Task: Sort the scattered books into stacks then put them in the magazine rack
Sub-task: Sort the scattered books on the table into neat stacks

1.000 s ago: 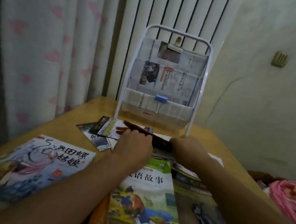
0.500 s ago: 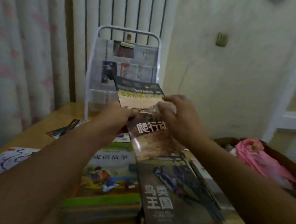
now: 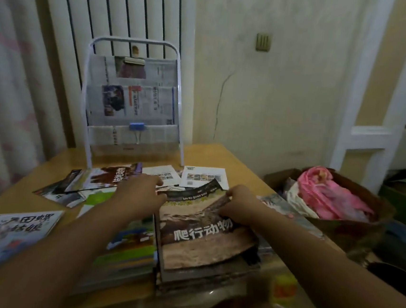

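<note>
Head view: right hand (image 3: 237, 208) pinches the brown book (image 3: 203, 238) atop a stack on the table (image 3: 240, 162); left hand (image 3: 141, 195) rests spread at its far-left corner. Rack (image 3: 132, 102) stands behind.

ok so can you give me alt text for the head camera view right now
A person's right hand pinches the curling top edge of a brown reptile book lying on a stack on a wooden table, while the left hand rests beside it. Behind stands a white wire magazine rack holding newspapers, with more books scattered around.
</note>
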